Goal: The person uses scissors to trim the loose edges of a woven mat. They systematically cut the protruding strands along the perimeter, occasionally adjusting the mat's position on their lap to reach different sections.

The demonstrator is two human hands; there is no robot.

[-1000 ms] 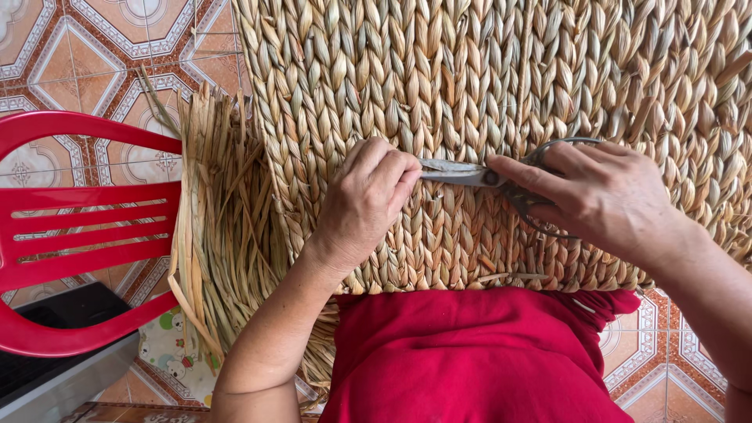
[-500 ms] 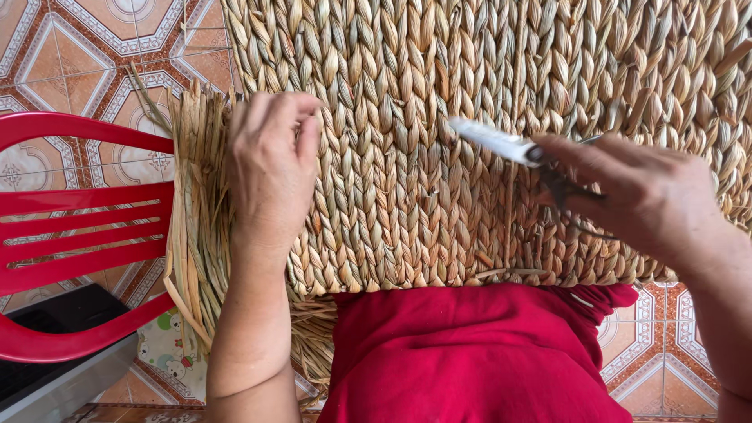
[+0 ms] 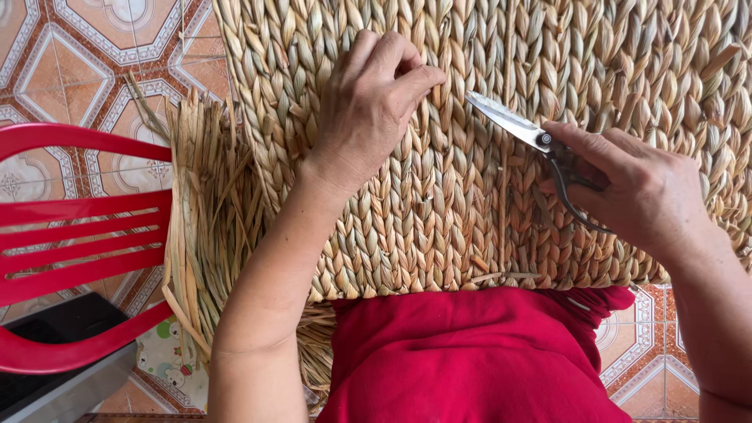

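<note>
While the mat (image 3: 470, 157) lies across the red lap (image 3: 478, 352) for support, left hand (image 3: 372, 106) pinches a strand on its weave, likely to lift it. Right hand (image 3: 642, 196) is clenched on scissors (image 3: 521, 129), blades near the pinch. Loose straw (image 3: 204, 219) and red chair (image 3: 78, 251) sit left; no labels visible.

Left hand (image 3: 368, 110) pinches the woven straw mat (image 3: 470, 219); at three o'clock, right hand (image 3: 634, 196) grips scissors (image 3: 521, 129).

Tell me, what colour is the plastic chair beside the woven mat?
The chair is bright red, with slatted bars; the head view shows it at the left.
</note>
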